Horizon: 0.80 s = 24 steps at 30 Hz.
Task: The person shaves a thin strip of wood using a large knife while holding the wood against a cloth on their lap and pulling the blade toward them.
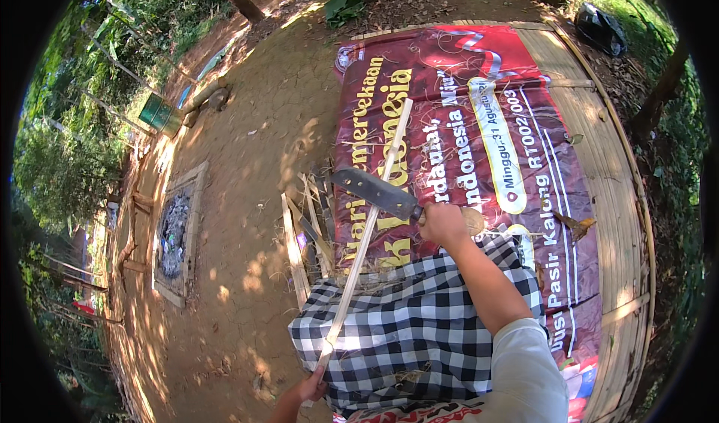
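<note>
My right hand (443, 225) is closed around the handle of a machete (378, 192), whose broad dark blade points left. The blade lies across a long, pale bamboo strip (367, 232). My left hand (312, 387) grips the strip's near end, low in the view. From there the strip slants up and away over my lap, its far end above a dark red printed banner (419, 123). A black-and-white checked cloth (419, 326) covers my lap. Thin curled shavings are scattered on the banner.
The banner lies on a bamboo-slat platform (599, 146). Split bamboo pieces (296, 251) lean at its left edge. On the bare dirt ground (247, 198) to the left is a framed ash pit (176, 232). Farther off are a green container (159, 114) and a black plastic bag (601, 30).
</note>
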Each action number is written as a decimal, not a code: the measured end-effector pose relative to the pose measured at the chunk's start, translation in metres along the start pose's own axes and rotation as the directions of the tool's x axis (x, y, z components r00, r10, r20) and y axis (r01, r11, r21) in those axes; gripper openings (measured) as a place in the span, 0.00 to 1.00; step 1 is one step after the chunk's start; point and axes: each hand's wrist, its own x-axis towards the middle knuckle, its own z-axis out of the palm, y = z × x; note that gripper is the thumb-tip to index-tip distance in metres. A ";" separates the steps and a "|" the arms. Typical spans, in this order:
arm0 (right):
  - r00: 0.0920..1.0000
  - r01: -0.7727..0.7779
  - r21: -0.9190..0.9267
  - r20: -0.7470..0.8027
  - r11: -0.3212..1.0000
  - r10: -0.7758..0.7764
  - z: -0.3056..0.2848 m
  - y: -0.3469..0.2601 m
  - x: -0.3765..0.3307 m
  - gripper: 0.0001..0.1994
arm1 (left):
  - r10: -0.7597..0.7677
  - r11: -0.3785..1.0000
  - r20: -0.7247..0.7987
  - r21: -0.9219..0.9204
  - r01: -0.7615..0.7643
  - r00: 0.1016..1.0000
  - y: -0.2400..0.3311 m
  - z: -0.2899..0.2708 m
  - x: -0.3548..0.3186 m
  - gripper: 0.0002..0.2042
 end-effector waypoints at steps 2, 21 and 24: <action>0.997 0.057 0.034 0.044 0.998 -0.059 -0.013 -0.019 -0.006 0.11 | -0.012 0.999 -0.027 -0.050 0.010 1.000 -0.011 -0.001 0.004 0.34; 0.927 -0.332 0.094 -0.148 0.938 0.343 -0.014 0.034 0.010 0.11 | 0.029 0.995 0.004 0.097 -0.029 1.000 -0.001 -0.008 0.018 0.36; 0.969 -0.195 0.039 -0.146 0.980 0.198 -0.009 0.021 -0.005 0.11 | -0.005 0.998 -0.058 0.062 0.008 0.998 0.005 0.000 0.002 0.36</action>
